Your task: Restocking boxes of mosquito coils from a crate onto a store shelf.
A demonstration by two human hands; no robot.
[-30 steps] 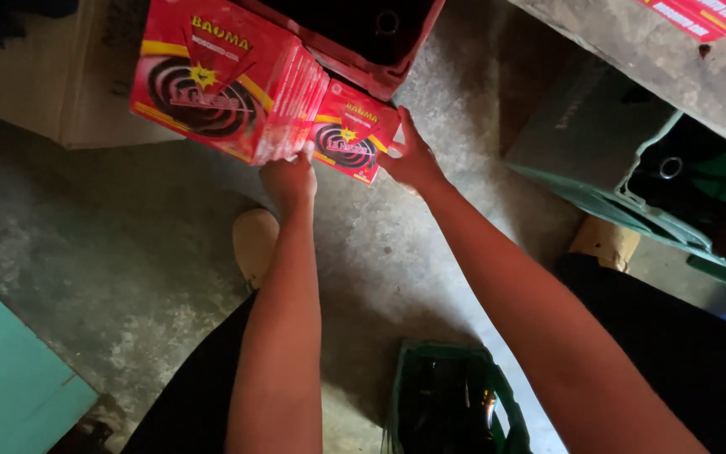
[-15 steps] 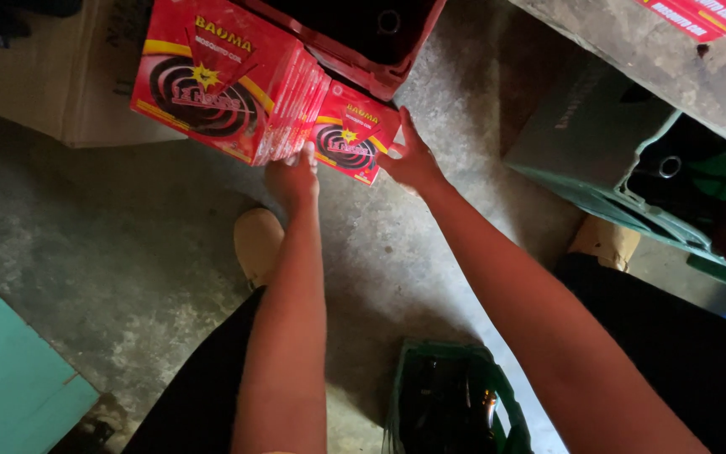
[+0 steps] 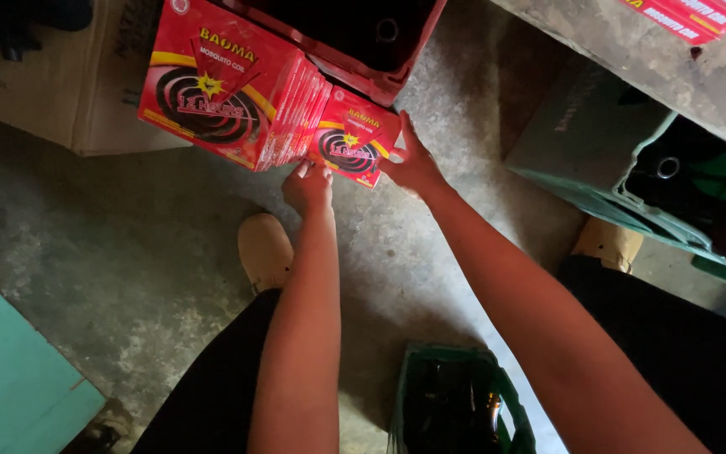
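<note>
A row of flat red boxes (image 3: 220,92) with a black spiral picture stands on edge on the concrete floor. My left hand (image 3: 307,183) grips the lower edge of the row near its right end. My right hand (image 3: 413,164) presses against the last red box (image 3: 353,139), which leans off the end of the row, fingers spread on its face.
A red crate (image 3: 371,76) stands behind the boxes, a cardboard carton (image 3: 60,101) to the left. Green crates sit at right (image 3: 598,168) and at the bottom (image 3: 455,403), the latter holding bottles. A teal panel (image 3: 10,370) lies at lower left. My shoes (image 3: 264,248) are beneath.
Both hands stay on the boxes. The row and my hands have barely shifted; the view has moved slightly.
</note>
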